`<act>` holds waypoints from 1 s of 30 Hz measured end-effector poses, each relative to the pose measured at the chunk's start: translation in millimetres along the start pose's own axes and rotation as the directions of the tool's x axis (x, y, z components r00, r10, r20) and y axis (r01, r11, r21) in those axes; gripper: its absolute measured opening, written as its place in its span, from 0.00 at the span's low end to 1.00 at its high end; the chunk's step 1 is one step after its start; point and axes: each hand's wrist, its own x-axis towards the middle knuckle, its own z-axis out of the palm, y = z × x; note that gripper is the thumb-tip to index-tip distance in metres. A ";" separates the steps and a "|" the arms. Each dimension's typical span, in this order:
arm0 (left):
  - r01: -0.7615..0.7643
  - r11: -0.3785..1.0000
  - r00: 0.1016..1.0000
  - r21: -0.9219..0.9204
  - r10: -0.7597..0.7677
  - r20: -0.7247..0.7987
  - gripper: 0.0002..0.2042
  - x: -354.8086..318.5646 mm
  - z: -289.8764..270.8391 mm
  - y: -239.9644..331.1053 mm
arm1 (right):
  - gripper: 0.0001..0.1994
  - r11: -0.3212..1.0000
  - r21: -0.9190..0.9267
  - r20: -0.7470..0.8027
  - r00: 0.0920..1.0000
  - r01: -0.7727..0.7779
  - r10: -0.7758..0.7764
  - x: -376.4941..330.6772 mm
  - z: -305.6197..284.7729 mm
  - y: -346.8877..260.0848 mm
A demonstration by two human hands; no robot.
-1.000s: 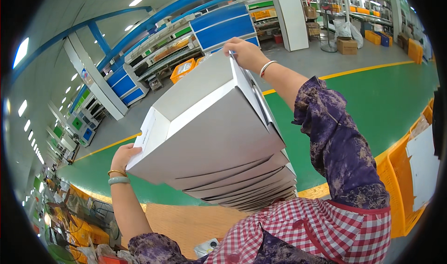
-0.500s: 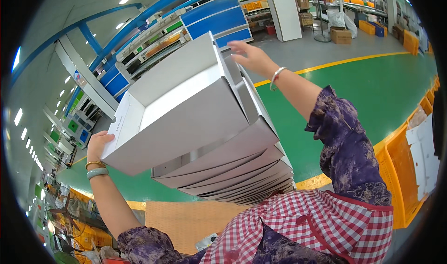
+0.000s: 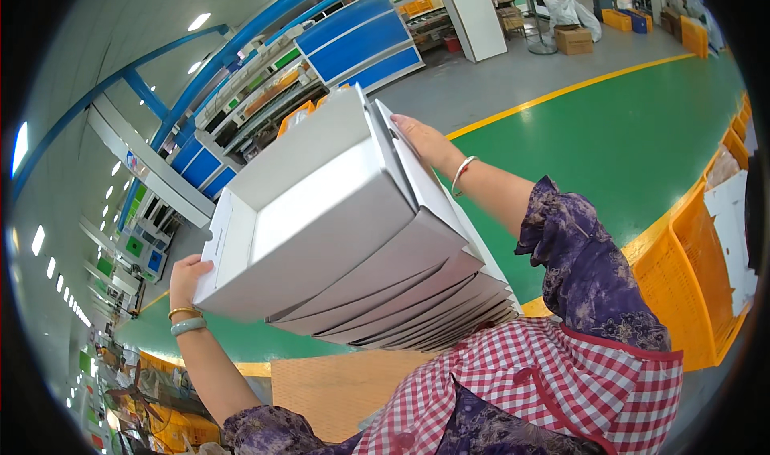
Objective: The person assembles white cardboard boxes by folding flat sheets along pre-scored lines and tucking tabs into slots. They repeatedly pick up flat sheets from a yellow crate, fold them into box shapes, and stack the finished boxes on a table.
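Observation:
A white open cardboard box point(image 3: 309, 234) sits tilted on top of a tall stack of nested white cardboard boxes point(image 3: 401, 310). My left hand point(image 3: 191, 280) grips the left end wall of the top box, thumb on the wall's inner side. At the far right end, my right hand point(image 3: 427, 144) has its fingers over the upper edge of the white side panels. Whether those fingers hold the top box alone or also the box under it, I cannot tell. The inside of the top box shows a bare white bottom.
Below the stack lies an orange-tan textured board point(image 3: 345, 379). Yellow plastic crates point(image 3: 682, 294) line the right side. Beyond the green floor point(image 3: 577, 150) stand a white pillar point(image 3: 473, 18), a brown carton point(image 3: 573, 40) and blue-panelled machinery point(image 3: 361, 42).
The top box has come down and right onto the stack, closing the gap beneath it. My right hand has moved from the air beside the box onto its right end.

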 end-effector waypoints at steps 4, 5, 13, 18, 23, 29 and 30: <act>-0.019 0.997 1.000 0.071 0.020 -0.006 0.12 -7.4 1.4 1.3 | 0.27 0.997 -0.042 -0.067 0.996 -0.062 0.060 -2.4 3.0 0.7; -0.024 0.996 1.000 0.083 0.025 -0.010 0.12 -6.6 4.3 5.2 | 0.27 0.997 -0.004 -0.053 0.995 -0.079 0.079 1.3 0.7 4.5; 0.057 0.998 0.998 -0.038 -0.058 -0.023 0.14 -7.1 -2.4 -18.4 | 0.28 0.997 -0.060 -0.044 0.998 -0.040 0.038 -8.4 6.4 -2.3; 0.084 0.992 0.996 -0.090 -0.084 0.003 0.14 -3.0 -4.7 -18.6 | 0.28 0.998 0.015 -0.050 0.996 -0.069 0.070 -4.3 7.2 -3.3; 0.062 0.998 0.998 -0.028 -0.062 0.016 0.13 1.2 11.0 -26.8 | 0.28 0.993 0.078 -0.043 0.995 -0.083 0.086 -0.6 3.3 12.6; 0.061 0.994 0.997 -0.085 -0.065 -0.045 0.14 3.6 1.6 -35.4 | 0.29 0.999 0.034 -0.033 0.999 -0.007 0.008 6.3 4.5 22.1; 0.068 0.991 0.996 -0.113 -0.074 -0.045 0.14 1.2 -4.4 -33.9 | 0.30 0.995 0.031 0.012 0.996 -0.091 0.091 8.1 6.6 15.0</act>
